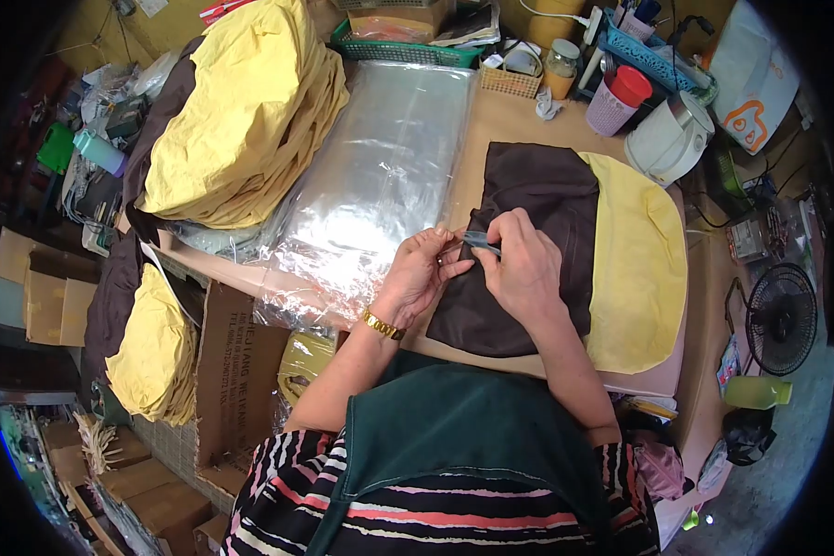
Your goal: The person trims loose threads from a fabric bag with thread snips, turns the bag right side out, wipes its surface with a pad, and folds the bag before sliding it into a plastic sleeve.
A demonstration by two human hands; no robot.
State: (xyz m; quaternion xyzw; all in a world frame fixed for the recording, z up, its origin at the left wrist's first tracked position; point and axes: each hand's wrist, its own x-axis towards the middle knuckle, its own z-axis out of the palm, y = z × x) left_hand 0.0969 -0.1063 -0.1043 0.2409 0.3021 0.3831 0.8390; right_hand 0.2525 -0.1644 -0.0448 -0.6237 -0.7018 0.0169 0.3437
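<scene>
A dark brown fabric piece [537, 208] with a rounded yellow part [635, 269] lies flat before me. My left hand [426, 267], below a gold watch band, is closed in a pinch at the brown fabric's left edge. Whether a loose thread is also between those fingertips is too small to tell. My right hand [525, 264] is closed around small dark thread snips [480, 242], their tip pointing left toward my left fingertips. The snips' rear part is hidden inside my right hand.
Clear plastic sheets [380, 148] lie left of the fabric, beside a tall stack of yellow fabric pieces [241, 111]. Along the back stand a basket [511, 82], a jar [561, 65], a pink cup [612, 107] and a white kettle [669, 139]. A black fan [780, 320] is at right.
</scene>
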